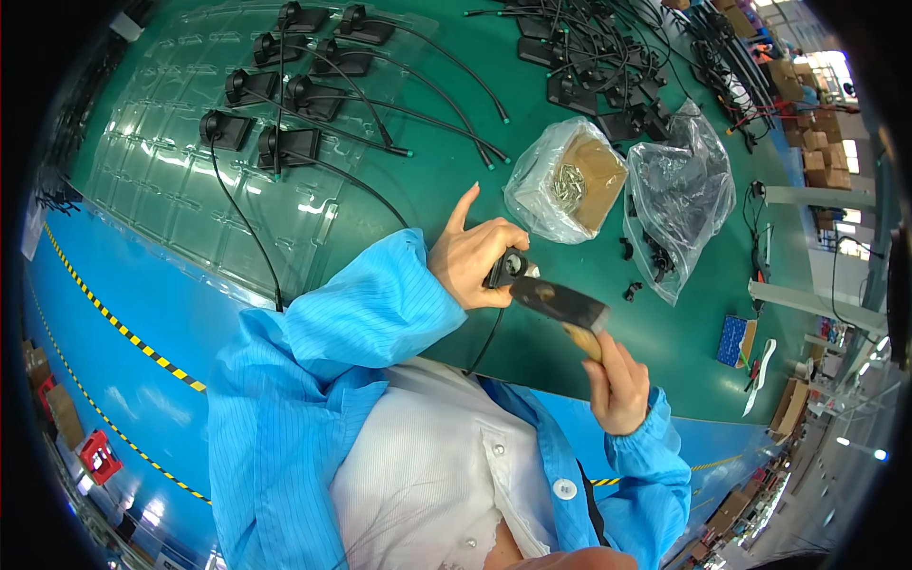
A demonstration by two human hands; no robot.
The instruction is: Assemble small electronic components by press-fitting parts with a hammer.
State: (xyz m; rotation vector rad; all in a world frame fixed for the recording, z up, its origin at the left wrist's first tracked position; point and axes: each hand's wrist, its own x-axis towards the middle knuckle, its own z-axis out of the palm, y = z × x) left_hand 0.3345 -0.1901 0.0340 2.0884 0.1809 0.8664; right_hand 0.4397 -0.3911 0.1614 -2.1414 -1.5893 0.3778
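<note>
My left hand (pixel 472 258) grips a small black part with a round opening (pixel 511 266) at the near side of the green table; its index finger points up and away. A black cable (pixel 487 342) runs down below that part toward me. In my right hand (pixel 619 388) is a hammer (pixel 560 302) with a dark head and a light wooden handle. The hammer head lies just right of the black part; I cannot tell whether they touch. A shiny metal bit (pixel 533 271) shows beside the part, partly hidden by the hammer.
A plastic-lined cardboard box (pixel 600 180) with small metal pins stands beyond my hands, beside a clear plastic bag (pixel 679 204). Black cabled units (pixel 290 147) sit on clear trays (pixel 171 161) at left. More black units (pixel 570 93) pile up at the back. A blue box (pixel 734 340) is at right.
</note>
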